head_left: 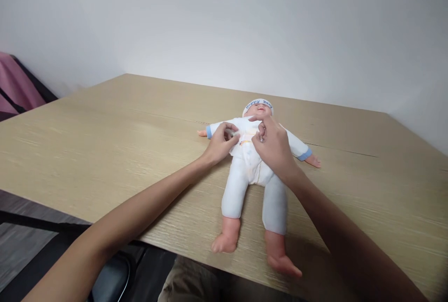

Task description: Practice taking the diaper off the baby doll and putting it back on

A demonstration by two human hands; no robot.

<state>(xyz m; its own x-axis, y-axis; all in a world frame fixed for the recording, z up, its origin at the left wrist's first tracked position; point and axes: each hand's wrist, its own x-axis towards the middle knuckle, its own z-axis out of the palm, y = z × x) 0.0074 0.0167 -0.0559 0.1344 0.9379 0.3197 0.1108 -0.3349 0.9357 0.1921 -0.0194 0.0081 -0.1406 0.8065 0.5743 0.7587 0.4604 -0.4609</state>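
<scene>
A baby doll [233,194] in white clothes with blue cuffs lies on its back, its feet toward me. Around its hips is a white diaper [249,159] with a small orange mark at the waist. At the waist's left side, my left hand [223,143] has its thumb and fingers closed on the diaper's edge. My right hand [275,145] is over the doll's belly on the other side, thumb and curled fingers pinching at the diaper's waist, index finger stretched out. The fingertips of both hands are partly hidden against the white cloth.
The doll lies on a wide wooden table [105,143] with a thin seam across it. Behind stands a plain pale wall [224,26]. Something pink [17,82] is at the far left, and a black chair [112,276] is below the front edge.
</scene>
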